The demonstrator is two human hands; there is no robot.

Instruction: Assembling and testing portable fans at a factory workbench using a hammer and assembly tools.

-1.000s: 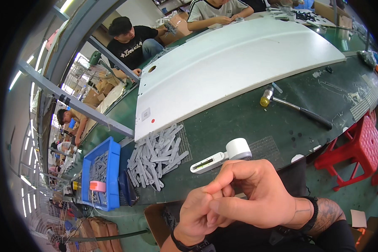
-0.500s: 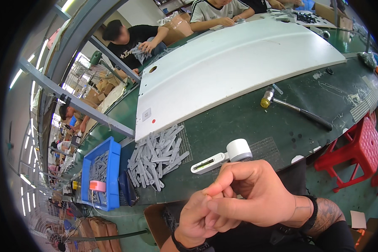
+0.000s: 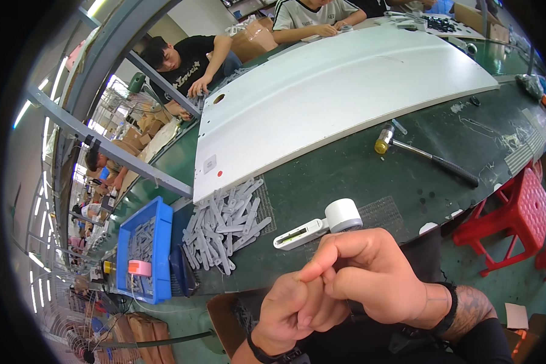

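From here I see a dark-green tabletop (image 3: 321, 176), a white cylinder-headed plastic device (image 3: 342, 212), long grey strips (image 3: 227, 224), a blue rectangular bin (image 3: 162, 255).

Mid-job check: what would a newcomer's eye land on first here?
Probably the big white panel lying on the green table, across the upper middle. Next, the left hand and right hand meet at the fingers, low and just right of centre; whether they pinch something small can't be told. The red stool at right and blue bin of grey strips at left stand out by colour.
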